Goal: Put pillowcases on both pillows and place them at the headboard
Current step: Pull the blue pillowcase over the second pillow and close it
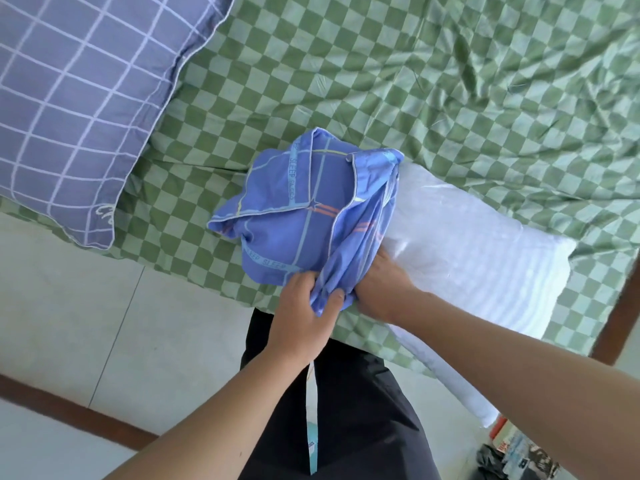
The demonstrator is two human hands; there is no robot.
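A bare white pillow [478,258] lies across the near edge of the bed. A blue pillowcase [298,209] with "SLEEP" stripes is bunched over the pillow's left end. My left hand [304,306] grips the gathered edge of the pillowcase near the bed's edge. My right hand [384,285] rests on the pillow's left end, its fingers hidden under the pillowcase cloth. A second pillow [76,109] in a purple case with a white grid sits at the upper left of the bed.
The bed is covered by a green checked sheet [450,98], wrinkled at the right. A brown wooden bed frame [620,313] runs down the right. Pale floor tiles [86,323] lie at the left. Some clutter [512,455] sits on the floor at bottom right.
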